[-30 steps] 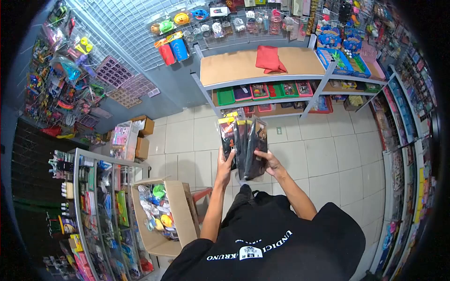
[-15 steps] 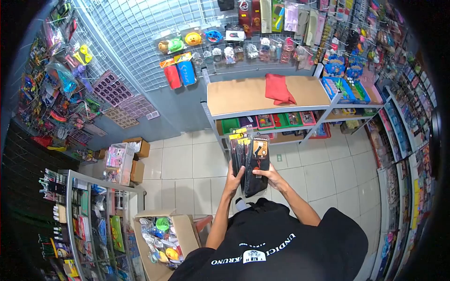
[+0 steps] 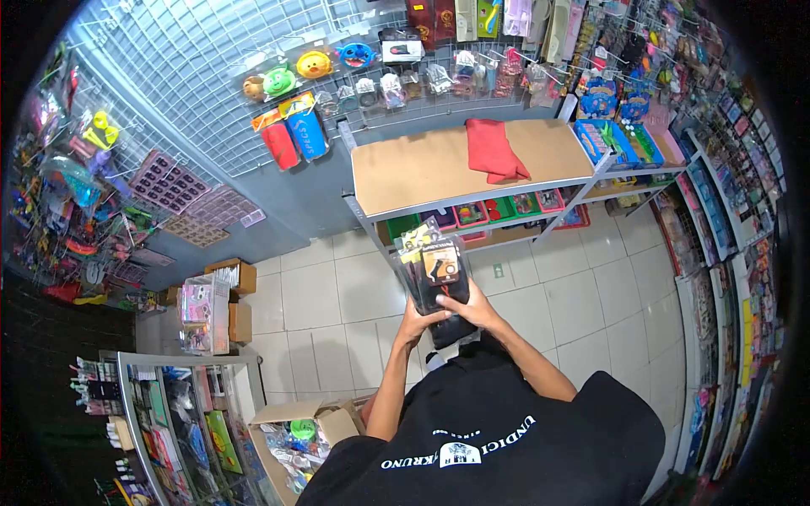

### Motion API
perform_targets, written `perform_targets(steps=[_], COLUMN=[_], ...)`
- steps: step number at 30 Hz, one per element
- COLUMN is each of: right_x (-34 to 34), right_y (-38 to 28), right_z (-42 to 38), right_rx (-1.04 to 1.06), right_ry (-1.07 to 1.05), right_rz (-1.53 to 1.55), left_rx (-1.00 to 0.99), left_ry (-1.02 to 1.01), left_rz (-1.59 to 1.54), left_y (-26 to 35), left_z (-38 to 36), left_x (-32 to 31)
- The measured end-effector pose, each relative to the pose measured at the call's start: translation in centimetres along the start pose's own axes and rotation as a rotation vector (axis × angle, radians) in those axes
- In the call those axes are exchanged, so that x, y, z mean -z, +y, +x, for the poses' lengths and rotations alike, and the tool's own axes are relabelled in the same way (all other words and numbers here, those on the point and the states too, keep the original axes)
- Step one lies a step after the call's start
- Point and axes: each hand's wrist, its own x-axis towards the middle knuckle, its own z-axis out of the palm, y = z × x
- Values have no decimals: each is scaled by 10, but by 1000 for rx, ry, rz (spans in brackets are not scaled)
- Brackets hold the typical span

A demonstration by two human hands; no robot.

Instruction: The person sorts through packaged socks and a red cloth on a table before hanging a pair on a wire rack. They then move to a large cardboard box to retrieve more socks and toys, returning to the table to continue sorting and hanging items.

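A stack of black packaged items [image 3: 432, 268] in clear plastic, with an orange and white label on the front one and yellow tags at the top, is held over the floor in front of my body. My left hand [image 3: 417, 322] grips the lower left side of the stack. On the right side, my right hand [image 3: 471, 309] is closed round the same packages, its thumb across their front. The two hands are close together near the bottom of the stack.
A shelf [image 3: 396, 177] with a red cloth [image 3: 494, 152] stands ahead. Wire racks hold hanging goods. An open carton [image 3: 274, 413] of mixed items and a glass case [image 3: 186, 422] are at the lower left, small boxes [image 3: 240, 322] beyond.
The stack has drawn together and tilted slightly left. My hands have moved closer to each other, the right one further over the packages' front. The view has shifted and turned.
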Motion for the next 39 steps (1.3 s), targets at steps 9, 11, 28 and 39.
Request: perform_targets(steps=[9, 11, 28, 39], right_x=[61, 72, 182, 230], right_y=[-32, -31, -136, -408], right_z=[148, 179, 322, 361], right_rx=[-410, -282, 319, 1026], right_ry=[-69, -155, 238, 437], right_rz=[303, 84, 334, -12], left_rx=[90, 180, 147, 52], left_ry=[-16, -75, -229, -138], left_rz=[-253, -161, 316, -151], left_y=[30, 50, 164, 153], left_z=[85, 108, 218, 229], left_x=[19, 16, -30, 3])
